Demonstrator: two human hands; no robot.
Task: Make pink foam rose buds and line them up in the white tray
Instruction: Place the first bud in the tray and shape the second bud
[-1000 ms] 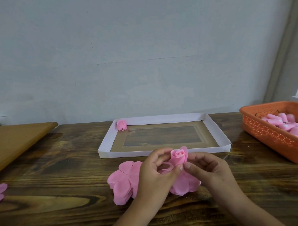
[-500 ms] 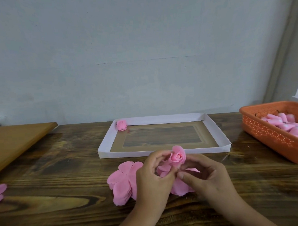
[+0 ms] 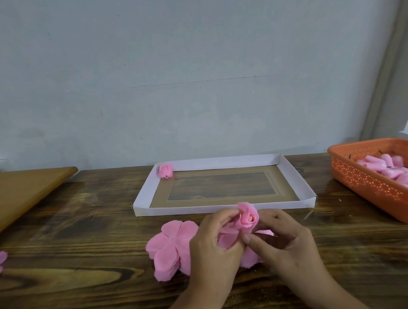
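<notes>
We hold the rose bud [image 3: 248,216] between our left hand [image 3: 213,248] and right hand [image 3: 284,241], fingers curled around it. Under both hands, petals [image 3: 171,245] lie on the surface [image 3: 85,227]. Beyond the hands stands the tray [image 3: 225,208], one finished bud [image 3: 166,171] in its far left corner.

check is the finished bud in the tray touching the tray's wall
Touching: the head view shows the finished bud pressed into the white tray's far-left corner, no gap visible.

The rose bud [image 3: 248,216] and the petals [image 3: 171,245] are pink; the tray [image 3: 144,193] is white; the basket [image 3: 370,183] is orange with small white dots; the table [image 3: 85,227] is dark brown wood grain.
</notes>
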